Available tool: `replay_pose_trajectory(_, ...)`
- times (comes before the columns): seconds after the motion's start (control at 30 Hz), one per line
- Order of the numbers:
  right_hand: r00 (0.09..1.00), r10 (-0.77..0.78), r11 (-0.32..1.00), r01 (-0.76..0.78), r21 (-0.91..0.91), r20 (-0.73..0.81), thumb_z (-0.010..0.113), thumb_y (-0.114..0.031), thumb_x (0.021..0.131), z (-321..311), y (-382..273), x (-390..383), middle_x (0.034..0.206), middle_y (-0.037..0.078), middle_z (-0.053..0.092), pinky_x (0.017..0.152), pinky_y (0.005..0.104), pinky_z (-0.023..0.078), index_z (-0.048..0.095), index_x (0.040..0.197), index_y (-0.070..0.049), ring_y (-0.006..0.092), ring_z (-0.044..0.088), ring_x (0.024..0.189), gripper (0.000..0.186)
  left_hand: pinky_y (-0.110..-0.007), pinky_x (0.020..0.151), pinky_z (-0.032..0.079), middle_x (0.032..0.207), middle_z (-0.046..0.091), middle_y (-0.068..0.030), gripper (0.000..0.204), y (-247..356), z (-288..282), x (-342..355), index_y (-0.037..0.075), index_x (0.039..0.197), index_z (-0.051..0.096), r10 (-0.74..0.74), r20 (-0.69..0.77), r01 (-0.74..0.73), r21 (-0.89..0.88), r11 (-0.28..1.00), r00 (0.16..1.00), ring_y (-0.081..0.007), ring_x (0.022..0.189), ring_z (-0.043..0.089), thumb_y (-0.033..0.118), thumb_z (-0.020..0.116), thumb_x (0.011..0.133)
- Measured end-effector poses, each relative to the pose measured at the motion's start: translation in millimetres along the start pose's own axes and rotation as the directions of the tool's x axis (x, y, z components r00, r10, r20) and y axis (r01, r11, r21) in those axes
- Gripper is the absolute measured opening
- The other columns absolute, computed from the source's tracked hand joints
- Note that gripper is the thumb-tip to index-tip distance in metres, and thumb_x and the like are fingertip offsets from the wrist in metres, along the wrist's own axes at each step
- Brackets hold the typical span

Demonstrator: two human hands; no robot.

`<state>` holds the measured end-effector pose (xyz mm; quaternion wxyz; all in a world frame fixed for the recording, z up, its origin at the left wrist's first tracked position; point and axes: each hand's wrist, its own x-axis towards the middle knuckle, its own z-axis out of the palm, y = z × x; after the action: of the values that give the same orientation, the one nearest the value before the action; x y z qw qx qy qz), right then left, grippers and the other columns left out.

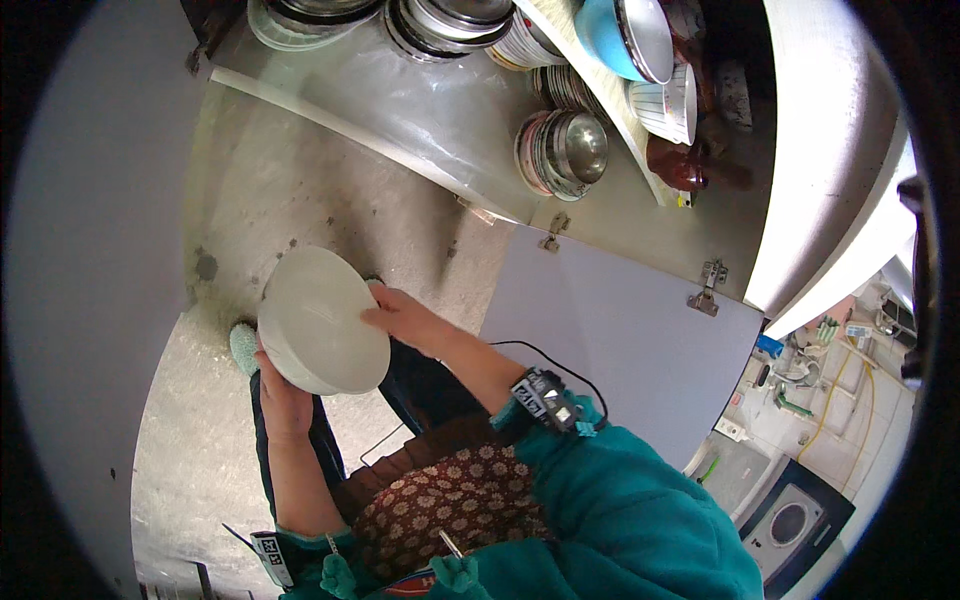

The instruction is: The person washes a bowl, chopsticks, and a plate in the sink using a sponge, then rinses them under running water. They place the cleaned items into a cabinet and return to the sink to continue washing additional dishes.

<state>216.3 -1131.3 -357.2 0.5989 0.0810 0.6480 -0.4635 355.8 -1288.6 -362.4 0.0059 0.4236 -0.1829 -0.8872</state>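
Observation:
A large white bowl (325, 320) is tilted in front of me, held between both hands above the floor. My left hand (284, 397) is closed on its lower left side, with the fingers mostly hidden behind the bowl. On the right rim sits my right hand (405, 320), its thumb over the edge and its other fingers partly out of sight. The inside of the bowl shows nothing in it. Beyond the bowl, an open cabinet holds a stack of small bowls (562, 153), topped by a shiny metal one.
Metal basins (450, 22) and stacked plates (525, 42) stand in the cabinet. A blue bowl (608, 40) and a striped white bowl (665, 105) sit on a shelf (590, 95). An open cabinet door (620, 340) hangs at right. A gas stove (790, 520) stands lower right.

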Motion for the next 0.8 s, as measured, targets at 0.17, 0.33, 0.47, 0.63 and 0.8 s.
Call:
replay_pose_trajectory(0.17, 0.998, -0.051, 0.946, 0.055, 0.319, -0.023, 0.056, -0.023, 0.085, 17, 50, 11, 0.102, 0.007, 0.06, 0.073, 0.0301, 0.047, 0.052, 0.116, -0.005, 0.0172, 0.057, 0.089, 0.036, -0.036, 0.1, 0.032, 0.135, 0.036, -0.0098, 0.062, 3, 4, -3, 0.004, 0.136, 0.03, 0.08, 0.067, -0.1, 0.373, 0.922, 0.995, -0.0219, 0.121, 0.038, 0.046, 0.041, 0.091)
replay_pose_trajectory(0.33, 0.991, 0.116, 0.6, -0.129, 0.789, 0.073, 0.06, -0.02, 0.082, -14, 64, 5, 0.105, 0.007, 0.059, 0.074, 0.0304, 0.047, 0.051, 0.117, -0.007, 0.0157, 0.057, 0.09, 0.038, -0.034, 0.09, 0.041, 0.12, 0.05, -0.0116, 0.052, 10, 18, -1, 0.004, 0.128, 0.043, 0.05, 0.082, -0.083, 0.471, 0.878, 0.995, -0.0213, 0.105, 0.052, 0.039, 0.046, 0.091)
replay_pose_trajectory(0.47, 0.942, -0.031, 0.868, 0.19, 0.458, -0.333, 0.06, -0.021, 0.082, -53, 37, -7, 0.094, 0.006, 0.061, 0.058, 0.0301, 0.047, 0.052, 0.11, -0.004, 0.0136, 0.058, 0.079, 0.033, -0.034, 0.091, 0.04, 0.116, 0.053, -0.0126, 0.047, 11, 19, 2, 0.005, 0.126, 0.045, 0.119, -0.011, -0.098, 0.502, 0.859, 0.993, -0.022, 0.105, 0.052, 0.037, 0.046, 0.092)
replay_pose_trajectory(0.63, 0.666, -0.017, 0.969, 0.196, 0.153, -0.746, 0.061, -0.016, 0.081, -114, -6, -16, 0.097, 0.005, 0.059, 0.051, 0.0285, 0.042, 0.051, 0.109, -0.006, 0.0147, 0.057, 0.075, 0.032, -0.034, 0.091, 0.04, 0.115, 0.054, -0.0117, 0.043, 9, 14, 3, 0.006, 0.123, 0.049, 0.121, -0.047, -0.08, 0.511, 0.856, 0.992, -0.0212, 0.105, 0.052, 0.034, 0.048, 0.091)
replay_pose_trajectory(0.8, 0.413, -0.15, 0.753, 0.637, 0.167, -0.898, 0.054, -0.005, 0.08, -195, -66, 5, 0.091, 0.012, 0.057, 0.056, 0.0281, 0.051, 0.049, 0.106, 0.001, 0.0207, 0.057, 0.065, 0.028, -0.033, 0.091, 0.04, 0.114, 0.055, -0.0103, 0.039, 7, 15, 6, 0.006, 0.122, 0.05, 0.117, -0.057, -0.072, 0.511, 0.856, 0.991, -0.0204, 0.104, 0.052, 0.03, 0.047, 0.092)
